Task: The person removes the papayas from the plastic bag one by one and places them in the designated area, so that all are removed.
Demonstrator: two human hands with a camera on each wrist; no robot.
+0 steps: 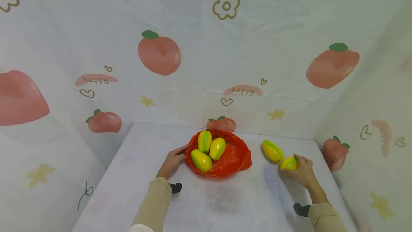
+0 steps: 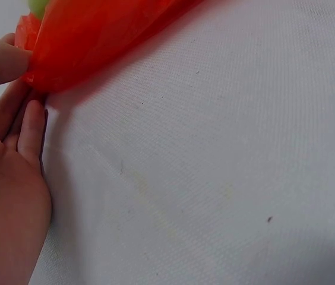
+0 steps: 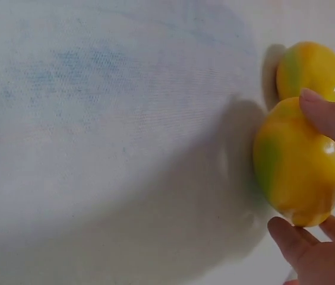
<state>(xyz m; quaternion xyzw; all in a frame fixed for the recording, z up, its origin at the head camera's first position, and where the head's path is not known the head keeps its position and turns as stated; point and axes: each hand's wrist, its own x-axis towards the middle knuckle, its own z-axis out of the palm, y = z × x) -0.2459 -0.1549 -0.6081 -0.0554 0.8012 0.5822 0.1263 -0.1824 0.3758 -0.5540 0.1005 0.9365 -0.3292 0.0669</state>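
My left hand (image 1: pixel 172 164) is at the left edge of a red plastic bag (image 1: pixel 230 156), spread open in a round shape on the table. In the left wrist view its thumb (image 2: pixel 4 62) lies against the bag's edge, with the fingers behind, pinching the plastic. Three shiny yellow-green mangoes (image 1: pixel 217 149) lie in the bag's left half. On the right, my right hand (image 1: pixel 303 171) grips another mango (image 3: pixel 298 166) between thumb and fingers, close over the table. One more mango (image 1: pixel 272 150) lies just beyond it, overlapped by the held one in the right wrist view.
The white table (image 1: pixel 225 207) ends at a back wall hung with a white curtain (image 1: pixel 193 92) printed with peaches and flowers. Similar curtains enclose the left and right sides. A dark wrist-camera piece (image 1: pixel 301 209) sticks out near each sleeve.
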